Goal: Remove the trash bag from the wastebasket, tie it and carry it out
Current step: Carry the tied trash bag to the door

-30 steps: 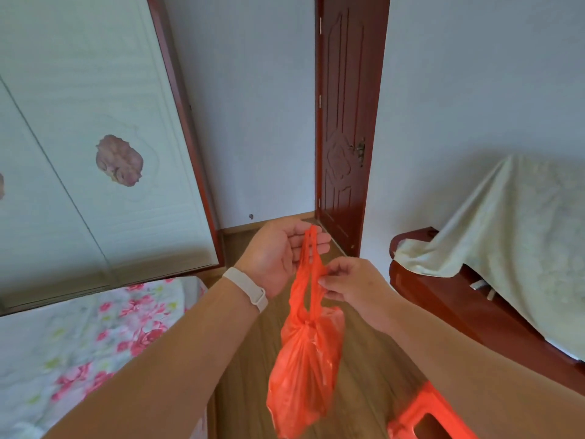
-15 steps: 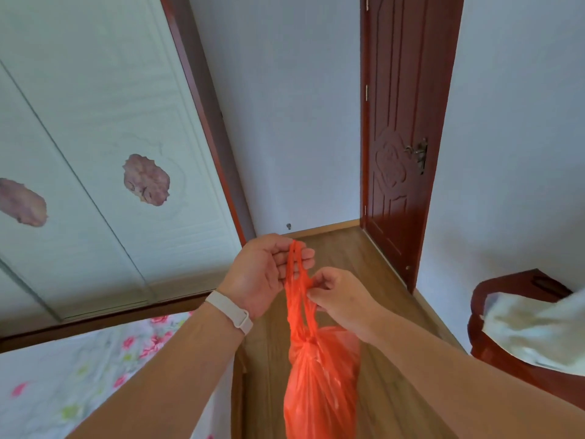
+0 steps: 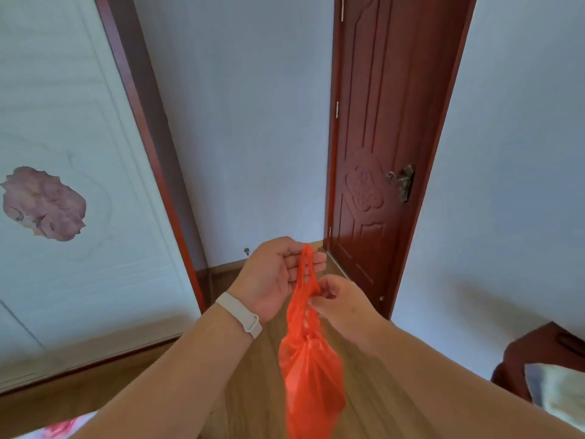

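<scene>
A red plastic trash bag [image 3: 311, 384] hangs in front of me, knotted at its neck, with its thin handle loops stretched upward. My left hand [image 3: 278, 275], with a white band on the wrist, holds the top of the loops on its fingertips. My right hand [image 3: 340, 301] pinches the loops lower down, just above the knot. The bag's bottom runs out of view at the lower edge. No wastebasket is in view.
A dark red wooden door [image 3: 380, 153] with a metal handle [image 3: 403, 182] stands shut ahead on the right. A white wardrobe [image 3: 69, 185] with a red frame fills the left. Wood floor [image 3: 253, 375] lies below. A dark chair with a pale cloth [image 3: 557, 388] sits at the lower right.
The view has swung left and moved closer to the door. The chair and flowered bed have slid toward the frame edges. Both hands keep hold of the bag's loops.
</scene>
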The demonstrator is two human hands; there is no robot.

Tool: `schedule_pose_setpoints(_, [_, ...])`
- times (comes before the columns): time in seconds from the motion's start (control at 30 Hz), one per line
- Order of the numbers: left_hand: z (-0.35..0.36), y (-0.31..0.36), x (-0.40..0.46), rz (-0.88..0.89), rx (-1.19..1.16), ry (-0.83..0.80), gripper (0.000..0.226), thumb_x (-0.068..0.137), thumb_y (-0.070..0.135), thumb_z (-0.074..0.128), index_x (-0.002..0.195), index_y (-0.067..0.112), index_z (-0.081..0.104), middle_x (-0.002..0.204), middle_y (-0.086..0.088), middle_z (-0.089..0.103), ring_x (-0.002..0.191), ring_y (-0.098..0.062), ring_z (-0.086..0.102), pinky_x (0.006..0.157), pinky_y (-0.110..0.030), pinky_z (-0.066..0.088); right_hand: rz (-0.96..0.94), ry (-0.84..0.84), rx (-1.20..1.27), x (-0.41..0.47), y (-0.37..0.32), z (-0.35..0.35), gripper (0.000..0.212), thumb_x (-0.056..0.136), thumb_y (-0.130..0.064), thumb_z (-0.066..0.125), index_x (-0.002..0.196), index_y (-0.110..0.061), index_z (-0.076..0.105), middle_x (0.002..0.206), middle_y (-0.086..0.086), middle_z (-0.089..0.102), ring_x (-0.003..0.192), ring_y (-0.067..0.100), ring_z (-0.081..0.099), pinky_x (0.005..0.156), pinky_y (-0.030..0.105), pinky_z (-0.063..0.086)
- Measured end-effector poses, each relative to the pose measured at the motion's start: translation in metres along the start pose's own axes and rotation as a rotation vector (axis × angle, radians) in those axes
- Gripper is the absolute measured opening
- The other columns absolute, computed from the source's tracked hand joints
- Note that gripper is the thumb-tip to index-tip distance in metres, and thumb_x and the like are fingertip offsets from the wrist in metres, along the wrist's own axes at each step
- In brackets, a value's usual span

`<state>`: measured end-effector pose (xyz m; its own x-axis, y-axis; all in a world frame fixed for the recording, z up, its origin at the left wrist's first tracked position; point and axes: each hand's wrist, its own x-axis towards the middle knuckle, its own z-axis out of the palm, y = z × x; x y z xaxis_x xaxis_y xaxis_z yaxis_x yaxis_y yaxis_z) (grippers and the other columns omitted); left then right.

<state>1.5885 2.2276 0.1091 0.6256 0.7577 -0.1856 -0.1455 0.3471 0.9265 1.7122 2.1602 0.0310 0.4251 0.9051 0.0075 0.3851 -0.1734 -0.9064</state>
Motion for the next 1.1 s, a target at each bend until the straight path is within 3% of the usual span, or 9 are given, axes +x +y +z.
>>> schedule_pose_setpoints(0.17, [-0.031,0.036,0.081,-0.072,-0.026,-0.131,0.027,0.083,0.016,0.049,0.096,-0.001,0.066,0.099,-0.019,0.072,0.1,-0.03,0.067,0.082,-0.038,0.053,0.033,0.09,-0.031,0.077,-0.021,0.027,0.008,0.077,-0.014,0.062,0.082,-0.017,0.068,0.072,-0.003,0.072,0.064,0.008,0.066,0.075,0.04,0.056])
schedule_pose_setpoints(0.27, [-0.043,0.056,0.122,-0.08,-0.01,-0.174,0.026,0.083,0.015,0.049,0.094,0.0,0.066,0.097,-0.019,0.073,0.099,-0.03,0.068,0.084,-0.038,0.052,0.056,0.163,-0.008,0.114,-0.029,0.037,0.009,0.076,-0.02,0.063,0.083,-0.017,0.068,0.076,0.002,0.073,0.069,0.016,0.068,0.074,0.04,0.056])
schedule_pose_setpoints(0.43, [-0.059,0.076,0.182,-0.108,-0.021,-0.217,0.025,0.084,0.014,0.047,0.09,0.001,0.067,0.093,-0.018,0.073,0.098,-0.029,0.068,0.07,-0.03,0.052,0.074,0.216,-0.004,0.168,-0.03,0.042,0.011,0.076,-0.023,0.064,0.084,-0.017,0.068,0.083,0.004,0.073,0.073,0.018,0.068,0.077,0.044,0.055])
schedule_pose_setpoints(0.8, [-0.059,0.078,0.326,-0.137,0.046,-0.132,0.033,0.084,0.016,0.046,0.104,-0.004,0.064,0.102,-0.021,0.072,0.104,-0.032,0.066,0.094,-0.04,0.046,0.106,0.144,0.161,0.295,0.014,0.028,0.014,0.079,-0.015,0.065,0.091,-0.02,0.068,0.086,-0.006,0.072,0.081,0.011,0.068,0.081,0.033,0.057])
schedule_pose_setpoints(0.93, [-0.036,0.077,0.384,-0.178,0.075,-0.104,0.035,0.084,0.016,0.046,0.106,-0.006,0.063,0.104,-0.022,0.072,0.108,-0.034,0.064,0.103,-0.044,0.041,0.134,0.099,0.205,0.344,0.033,0.004,0.019,0.079,-0.014,0.066,0.097,-0.022,0.066,0.089,-0.009,0.071,0.08,0.003,0.066,0.074,0.021,0.054])
schedule_pose_setpoints(1.1, [0.004,0.072,0.45,-0.203,0.05,-0.133,0.039,0.082,0.014,0.048,0.111,-0.009,0.06,0.106,-0.025,0.07,0.108,-0.035,0.064,0.104,-0.045,0.04,0.148,0.082,0.15,0.393,0.062,-0.042,0.023,0.076,-0.019,0.065,0.098,-0.024,0.064,0.093,-0.008,0.071,0.087,0.007,0.068,0.083,0.03,0.056])
